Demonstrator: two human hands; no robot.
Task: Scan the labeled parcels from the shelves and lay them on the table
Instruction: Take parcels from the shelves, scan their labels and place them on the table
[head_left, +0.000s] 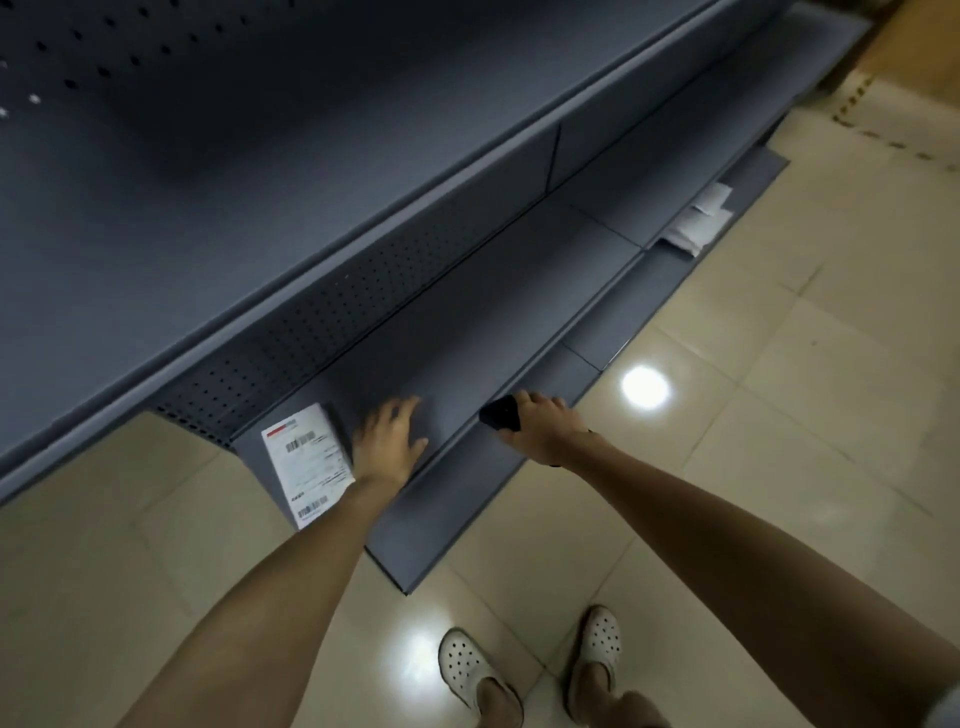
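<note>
A flat white parcel (309, 462) with barcodes on its label lies at the left end of the low grey shelf (467, 322). My left hand (387, 441) hovers spread just to its right, fingers straight, at or near the parcel's right edge; contact cannot be told. My right hand (540, 428) grips a black handheld scanner (500, 414) over the shelf's front edge, its tip pointing left toward the parcel.
Grey metal shelving with perforated back panels runs diagonally to the upper right. Loose white papers (698, 221) lie on the bottom shelf further right. The beige tiled floor (779, 415) lies to the right, and my feet in white clogs stand below.
</note>
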